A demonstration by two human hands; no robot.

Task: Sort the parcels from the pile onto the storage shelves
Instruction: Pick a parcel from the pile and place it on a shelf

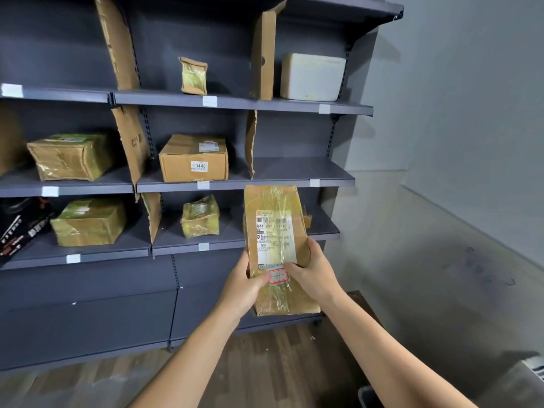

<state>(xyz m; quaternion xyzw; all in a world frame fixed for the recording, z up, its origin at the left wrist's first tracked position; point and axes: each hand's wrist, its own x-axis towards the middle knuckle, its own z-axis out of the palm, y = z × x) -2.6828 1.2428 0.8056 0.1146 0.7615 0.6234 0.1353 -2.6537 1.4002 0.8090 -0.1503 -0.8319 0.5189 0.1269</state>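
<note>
A long brown cardboard parcel (273, 225) wrapped in clear tape, with a white shipping label and a small red-framed sticker, stands upright in front of the dark grey shelving unit (241, 104). My left hand (244, 284) grips its lower left side with the thumb on the front. My right hand (312, 275) grips its lower right side, thumb near the sticker. The parcel is held in the air before the right bay of the lower shelf (321, 231).
Taped parcels (88, 220) (200, 216) (70, 156), a box marked 0448 (194, 160), a small packet (193, 75) and a white foam box (312, 76) sit on the shelves. Cardboard dividers (250, 142) separate the bays. A grey wall (456, 113) stands to the right.
</note>
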